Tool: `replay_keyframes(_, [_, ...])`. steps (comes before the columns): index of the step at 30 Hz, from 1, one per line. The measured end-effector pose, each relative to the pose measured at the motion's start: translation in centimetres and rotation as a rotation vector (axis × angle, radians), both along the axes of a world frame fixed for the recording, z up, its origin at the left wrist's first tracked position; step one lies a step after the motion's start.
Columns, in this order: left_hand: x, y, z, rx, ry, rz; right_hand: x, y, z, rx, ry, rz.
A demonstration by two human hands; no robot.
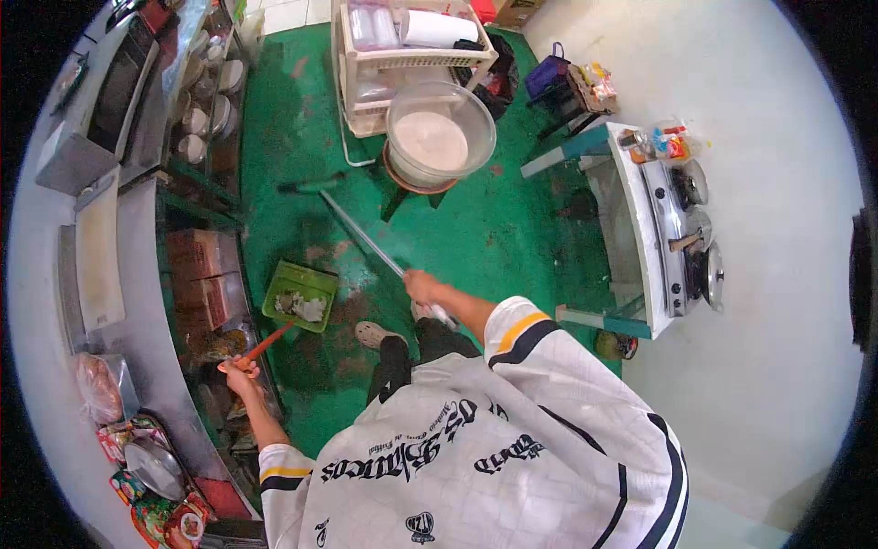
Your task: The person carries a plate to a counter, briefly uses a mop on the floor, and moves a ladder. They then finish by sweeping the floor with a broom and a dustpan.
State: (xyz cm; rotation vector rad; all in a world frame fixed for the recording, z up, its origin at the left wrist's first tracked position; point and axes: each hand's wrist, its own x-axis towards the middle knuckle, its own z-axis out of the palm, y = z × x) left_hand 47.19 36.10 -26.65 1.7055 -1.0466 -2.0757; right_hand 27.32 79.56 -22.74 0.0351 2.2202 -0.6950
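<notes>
My left hand (240, 371) is closed round the orange handle (272, 339) of a green dustpan (300, 296), which lies on the green floor with whitish debris in it. My right hand (422, 287) grips the grey pole of a broom (364, 237). The pole slants away to a dark, blurred broom head (313, 183) on the floor, beyond the dustpan and apart from it.
Ahead, a large tub (441, 133) of pale contents rests on a stool, beside a cream shelf rack (416, 57). Shelves with boxes (197, 256) line the left. On the right stands a table with a gas stove (666, 242). Bags and a small stool are near the right wall.
</notes>
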Motion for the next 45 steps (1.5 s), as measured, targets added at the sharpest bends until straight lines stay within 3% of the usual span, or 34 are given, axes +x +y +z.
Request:
replay_keyframes(2, [-0.3, -0.4, -0.2, 0.016, 0.051, -0.018, 1.4, 1.3, -1.8, 0.063, -0.155, 0.443])
replay_keyframes(4, [-0.5, -0.4, -1.0, 0.049, 0.041, 0.061, 2.8, 2.8, -0.4, -0.085, -0.153, 0.625])
replay_keyframes(5, [-0.5, -0.5, -1.5, -0.009, 0.061, 0.095, 2.6, 1.9, 4.7, -0.146, -0.294, 0.353])
replay_keyframes(6, [-1.4, 0.2, 1.9, -0.049, 0.105, 0.070, 2.0, 0.7, 10.6, -0.259, -0.445, 0.160])
replay_keyframes(7, [-0.6, -1.1, -0.9, 0.009, 0.128, 0.071, 1.9, 0.5, 12.3, -0.252, -0.458, 0.038])
replay_keyframes(8, [-0.6, -1.2, -0.2, 0.022, 0.164, 0.083, 2.1, 0.5, 13.1, -0.240, -0.468, -0.089])
replay_keyframes(10, [-1.3, -0.7, 1.2, 0.047, 0.194, 0.118, 1.6, 0.4, 13.5, -0.256, -0.281, 0.066])
replay_keyframes(12, [-3.2, -0.3, 3.4, 0.048, 0.174, 0.139, -1.9, -2.6, 16.4, -0.319, -0.518, -0.306])
replay_keyframes(13, [-3.6, -0.7, 2.4, 0.098, 0.279, 0.149, -3.7, -4.0, 17.6, -0.347, -0.637, -0.501])
replay_keyframes(16, [-9.4, -0.6, 5.9, 0.067, 0.265, 0.165, -10.1, -8.4, 18.5, -0.562, -0.624, -0.627])
replay_keyframes(22, [-22.1, -2.1, 8.4, 0.123, 0.433, 0.192, -27.1, -17.1, 16.8, -0.884, -0.656, -0.798])
replay_keyframes(23, [-25.3, -1.6, 11.6, 0.071, 0.450, 0.209, -29.7, -18.6, 17.6, -0.903, -0.676, -0.818])
replay_keyframes(26, [-32.7, -3.5, 13.6, 0.078, 0.524, 0.217, -37.2, -22.6, 20.2, -0.945, -0.697, -0.875])
replay_keyframes(30, [-41.4, -6.2, 17.6, 0.077, 0.578, 0.210, -45.5, -25.5, 19.1, -1.056, -0.833, -0.914])
replay_keyframes(33, [-47.6, -9.5, 17.5, 0.085, 0.629, 0.177, -51.6, -28.6, 19.3, -1.080, -0.821, -0.940])
replay_keyframes(40, [-69.4, -18.2, 17.5, 0.207, 0.653, 0.146, -69.0, -36.3, 16.9, -1.277, -0.886, -1.006])
replay_keyframes(45, [-86.2, -23.2, 20.6, 0.233, 0.705, -0.007, -80.9, -40.2, 20.9, -1.275, -0.853, -1.078])
